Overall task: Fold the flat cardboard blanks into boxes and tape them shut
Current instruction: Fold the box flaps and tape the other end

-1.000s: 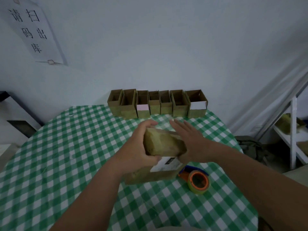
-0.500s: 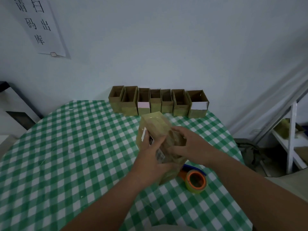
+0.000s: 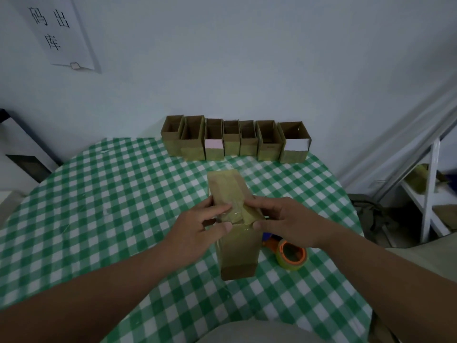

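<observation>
1. I hold the cardboard box upright in front of me, over the middle of the table, which is covered in a green-and-white checked cloth.
2. My left hand grips the box from its left side: the thumb lies across the taped top face, the other fingers curl round the near upper edge.
3. My right hand grips the box from its right side, with the fingers curled onto the near right corner of the top face.
4. The top face is glossy with clear tape; a darker bare cardboard band shows at the lower end of the near face.
5. I cannot tell whether the box's lower end touches the table.
6. A tape roll with an orange core lies on the table just to the right of the box, below my right wrist. A blue and orange item lies partly hidden between the roll and the box.
7. Seven open-topped cardboard boxes stand side by side in a row at the far edge of the table, against the wall.
8. A paper sign with printed characters hangs on the wall at upper left.
9. A white shelf unit stands off to the right of the table.
</observation>
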